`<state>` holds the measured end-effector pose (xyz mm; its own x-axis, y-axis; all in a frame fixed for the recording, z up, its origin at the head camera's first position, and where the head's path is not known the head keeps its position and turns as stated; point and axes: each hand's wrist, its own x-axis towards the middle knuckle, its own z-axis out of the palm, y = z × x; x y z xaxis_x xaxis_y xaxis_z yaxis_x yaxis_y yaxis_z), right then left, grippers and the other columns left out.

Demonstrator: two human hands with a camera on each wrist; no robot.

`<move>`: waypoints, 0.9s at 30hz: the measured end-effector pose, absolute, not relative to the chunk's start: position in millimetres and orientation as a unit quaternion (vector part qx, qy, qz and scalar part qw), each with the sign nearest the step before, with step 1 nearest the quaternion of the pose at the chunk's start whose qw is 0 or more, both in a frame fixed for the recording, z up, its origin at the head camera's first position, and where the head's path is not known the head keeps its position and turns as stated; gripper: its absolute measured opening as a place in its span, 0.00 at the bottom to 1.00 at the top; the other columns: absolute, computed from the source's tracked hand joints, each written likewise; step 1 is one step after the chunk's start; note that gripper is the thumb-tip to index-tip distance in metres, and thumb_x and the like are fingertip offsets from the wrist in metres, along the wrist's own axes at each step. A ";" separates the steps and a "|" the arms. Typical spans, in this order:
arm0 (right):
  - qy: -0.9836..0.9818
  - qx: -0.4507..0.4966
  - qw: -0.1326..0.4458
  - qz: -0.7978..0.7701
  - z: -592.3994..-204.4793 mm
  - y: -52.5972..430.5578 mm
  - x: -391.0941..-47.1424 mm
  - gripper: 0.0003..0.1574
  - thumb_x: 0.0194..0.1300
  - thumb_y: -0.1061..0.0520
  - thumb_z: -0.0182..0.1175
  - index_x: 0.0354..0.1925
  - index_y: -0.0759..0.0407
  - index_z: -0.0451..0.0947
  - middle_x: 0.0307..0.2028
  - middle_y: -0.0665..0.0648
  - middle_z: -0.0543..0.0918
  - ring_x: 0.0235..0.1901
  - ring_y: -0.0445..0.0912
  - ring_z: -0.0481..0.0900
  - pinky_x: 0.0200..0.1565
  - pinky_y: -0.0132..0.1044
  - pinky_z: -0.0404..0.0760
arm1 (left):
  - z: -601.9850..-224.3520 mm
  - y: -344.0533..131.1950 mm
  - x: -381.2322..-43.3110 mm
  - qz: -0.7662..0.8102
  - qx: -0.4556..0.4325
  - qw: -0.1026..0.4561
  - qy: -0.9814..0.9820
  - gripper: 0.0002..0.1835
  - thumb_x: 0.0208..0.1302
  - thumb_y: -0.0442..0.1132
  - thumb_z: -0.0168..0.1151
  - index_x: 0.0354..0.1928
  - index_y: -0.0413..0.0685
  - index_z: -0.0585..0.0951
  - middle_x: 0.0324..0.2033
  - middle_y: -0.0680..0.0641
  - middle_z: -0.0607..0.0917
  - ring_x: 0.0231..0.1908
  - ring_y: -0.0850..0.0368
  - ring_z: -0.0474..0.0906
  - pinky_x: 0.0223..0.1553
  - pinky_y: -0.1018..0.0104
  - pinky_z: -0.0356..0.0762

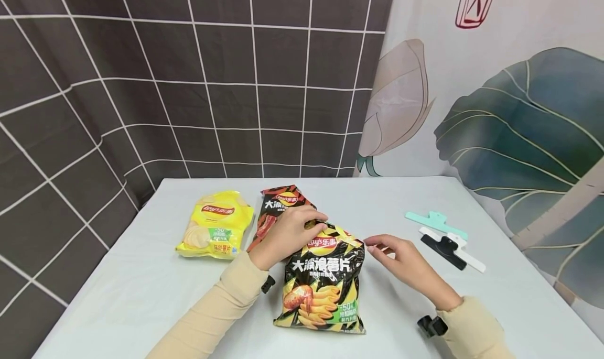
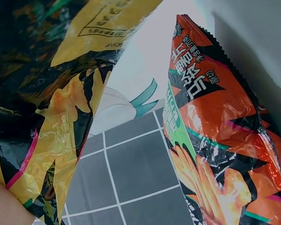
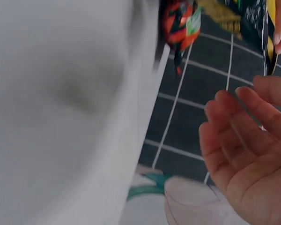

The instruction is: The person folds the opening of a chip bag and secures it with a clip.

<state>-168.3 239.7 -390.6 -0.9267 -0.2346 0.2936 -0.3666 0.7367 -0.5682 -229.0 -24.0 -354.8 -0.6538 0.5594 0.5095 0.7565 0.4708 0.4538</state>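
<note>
A black and yellow Lay's chip bag (image 1: 321, 285) is held up at the front of the table, its printed face toward the head camera. My left hand (image 1: 290, 230) pinches its top edge near the left corner; in the left wrist view the bag's side (image 2: 61, 122) fills the left part. Beside the bag's top right corner is my right hand (image 1: 401, 259), fingers loosely bent. The right wrist view shows that palm (image 3: 253, 145) holding nothing, fingertips close to the bag's corner; whether they touch it is unclear.
Behind my left hand lies a red and black chip bag (image 1: 278, 199), partly covered. A yellow chip bag (image 1: 217, 225) lies to its left. On the right are a mint sealing clip (image 1: 436, 222), a white one (image 1: 472, 257) and a black one (image 1: 443, 250).
</note>
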 end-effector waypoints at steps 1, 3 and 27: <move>-0.931 0.166 0.109 0.308 -390.2 242.9 -168.9 0.13 0.67 0.58 0.59 0.48 0.59 0.82 0.43 0.55 0.86 0.37 0.46 0.83 0.40 0.39 0.82 | -355.1 -23.9 -229.0 -0.336 -0.389 0.147 -0.845 0.09 0.62 0.38 0.65 0.43 0.46 0.86 0.37 0.50 0.87 0.34 0.61 0.82 0.36 0.71 0.78; -0.939 0.166 0.125 0.275 -389.1 249.8 -169.8 0.13 0.65 0.59 0.61 0.48 0.61 0.81 0.43 0.56 0.86 0.39 0.48 0.83 0.41 0.44 0.82 | -355.7 -23.8 -229.3 -0.336 -0.388 0.147 -0.845 0.09 0.62 0.38 0.65 0.43 0.46 0.86 0.37 0.50 0.87 0.35 0.61 0.82 0.37 0.71 0.78; -0.987 0.061 0.109 0.098 -390.6 338.1 -183.4 0.27 0.56 0.66 0.65 0.54 0.75 0.74 0.41 0.78 0.78 0.34 0.69 0.78 0.30 0.54 0.78 | -354.8 -25.3 -228.8 -0.340 -0.391 0.138 -0.844 0.09 0.63 0.38 0.63 0.44 0.45 0.86 0.39 0.49 0.87 0.36 0.60 0.83 0.37 0.71 0.79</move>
<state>-183.4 338.1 -390.6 -0.9690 -0.0981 0.2269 -0.1409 0.9734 -0.1808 -228.8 -25.3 -354.8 -0.6556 0.5666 0.4992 0.7544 0.4632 0.4650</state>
